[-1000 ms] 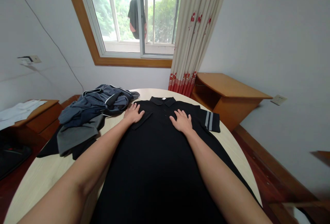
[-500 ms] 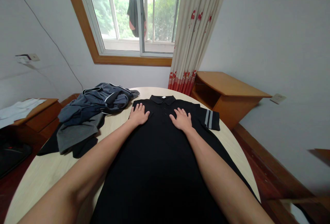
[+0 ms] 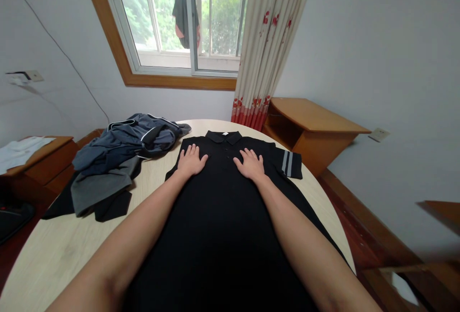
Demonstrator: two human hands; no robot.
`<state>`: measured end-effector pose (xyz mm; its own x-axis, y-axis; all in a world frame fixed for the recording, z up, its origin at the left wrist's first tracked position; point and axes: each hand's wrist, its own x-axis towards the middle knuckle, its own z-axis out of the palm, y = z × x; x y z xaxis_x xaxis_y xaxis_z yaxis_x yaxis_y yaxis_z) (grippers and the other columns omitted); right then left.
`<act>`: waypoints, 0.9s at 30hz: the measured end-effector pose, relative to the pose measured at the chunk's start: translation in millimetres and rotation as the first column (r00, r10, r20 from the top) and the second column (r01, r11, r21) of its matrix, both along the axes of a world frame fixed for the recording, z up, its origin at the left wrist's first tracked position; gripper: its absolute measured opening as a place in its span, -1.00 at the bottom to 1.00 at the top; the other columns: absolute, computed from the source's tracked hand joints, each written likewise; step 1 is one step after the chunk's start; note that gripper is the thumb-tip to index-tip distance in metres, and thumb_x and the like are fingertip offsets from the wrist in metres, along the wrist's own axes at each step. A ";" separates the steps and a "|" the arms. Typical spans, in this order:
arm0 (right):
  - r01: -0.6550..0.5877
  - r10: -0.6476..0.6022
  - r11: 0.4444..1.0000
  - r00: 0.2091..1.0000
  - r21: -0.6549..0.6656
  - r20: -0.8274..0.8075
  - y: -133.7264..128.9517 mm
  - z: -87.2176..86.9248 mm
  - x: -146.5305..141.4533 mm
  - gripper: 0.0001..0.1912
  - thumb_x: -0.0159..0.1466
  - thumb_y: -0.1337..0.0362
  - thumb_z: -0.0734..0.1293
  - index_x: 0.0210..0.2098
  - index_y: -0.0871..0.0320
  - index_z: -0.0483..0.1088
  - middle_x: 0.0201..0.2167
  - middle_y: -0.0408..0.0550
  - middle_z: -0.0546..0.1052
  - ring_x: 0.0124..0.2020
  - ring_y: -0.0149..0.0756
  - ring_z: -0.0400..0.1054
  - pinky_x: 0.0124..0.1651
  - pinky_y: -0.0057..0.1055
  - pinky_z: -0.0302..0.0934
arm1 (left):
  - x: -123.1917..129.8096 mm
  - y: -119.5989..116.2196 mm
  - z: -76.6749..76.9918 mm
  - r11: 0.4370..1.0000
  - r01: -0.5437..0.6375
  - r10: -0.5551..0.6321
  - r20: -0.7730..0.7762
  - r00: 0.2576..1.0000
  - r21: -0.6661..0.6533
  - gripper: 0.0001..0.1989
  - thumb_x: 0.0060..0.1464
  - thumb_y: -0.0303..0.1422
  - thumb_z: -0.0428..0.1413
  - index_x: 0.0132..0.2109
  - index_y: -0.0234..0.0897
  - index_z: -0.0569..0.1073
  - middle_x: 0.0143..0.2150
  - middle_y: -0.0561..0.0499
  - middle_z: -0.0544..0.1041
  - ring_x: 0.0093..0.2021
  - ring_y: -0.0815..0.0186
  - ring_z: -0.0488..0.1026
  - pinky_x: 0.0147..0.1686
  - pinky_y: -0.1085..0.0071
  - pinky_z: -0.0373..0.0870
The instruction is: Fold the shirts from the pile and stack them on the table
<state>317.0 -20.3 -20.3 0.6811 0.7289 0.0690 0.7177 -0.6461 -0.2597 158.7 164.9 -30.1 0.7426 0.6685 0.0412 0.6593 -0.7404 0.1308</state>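
A black polo shirt (image 3: pixel 223 206) lies spread front side up on the round table (image 3: pixel 68 249), its collar toward the window. My left hand (image 3: pixel 191 161) rests palm down on the shirt's chest near the left shoulder, fingers spread. On the other side of the button placket, my right hand (image 3: pixel 250 163) lies flat with its fingers apart. Two grey stripes mark the right sleeve (image 3: pixel 289 163), which extends out to the side. The left sleeve is mostly hidden behind my left hand and forearm.
A heap of dark blue and grey clothes (image 3: pixel 122 149) sits on the table's left side. Beyond the table stand a wooden desk (image 3: pixel 316 120) at right and a curtain (image 3: pixel 266 48) beside the window. A low wooden cabinet (image 3: pixel 53 163) with white paper is at far left.
The view has shifted slightly, so everything appears a little farther left. Both hands stay flat on the shirt in nearly the same places.
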 end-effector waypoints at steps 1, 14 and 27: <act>0.004 -0.004 1.000 1.000 0.030 0.001 -2.0 5.2 3.9 -0.36 0.45 -0.04 0.10 0.39 0.16 0.19 0.45 0.05 0.12 0.45 -0.03 -0.06 0.43 0.05 -0.13 | -0.9 0.0 -0.5 1.000 0.001 -0.001 -0.002 1.000 -0.002 -0.24 0.34 0.03 -0.31 0.47 -0.38 0.07 0.53 -0.19 -0.07 0.52 0.07 -0.16 0.44 0.05 -0.16; 0.710 -0.715 0.699 0.692 -0.090 -0.100 -110.5 30.2 112.7 -0.34 0.28 0.05 0.37 0.24 0.38 0.35 0.24 0.45 0.31 0.28 0.23 0.21 0.25 0.06 0.19 | -6.1 -12.4 6.7 0.992 -0.006 -0.008 0.104 0.995 0.129 -0.37 0.39 -0.11 -0.25 0.38 -0.42 0.27 0.46 -0.21 0.15 0.47 0.08 0.04 0.42 0.06 -0.04; 0.618 -0.631 0.756 0.776 0.215 -0.010 -90.7 57.0 91.6 -0.55 0.40 0.13 0.20 0.14 0.30 0.36 -0.02 0.35 0.52 0.05 0.09 0.45 0.06 -0.09 0.32 | -11.8 -25.1 3.3 0.992 0.109 -0.112 0.036 0.993 0.059 -0.36 0.40 -0.07 -0.24 0.42 -0.34 0.21 0.49 -0.17 0.08 0.49 0.06 -0.01 0.40 0.00 -0.01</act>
<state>408.6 -111.0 36.7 0.9699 0.1096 0.2172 0.1909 -0.8963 -0.4003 147.0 139.8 -26.8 0.8087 0.5782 0.1076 0.5683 -0.8154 0.1102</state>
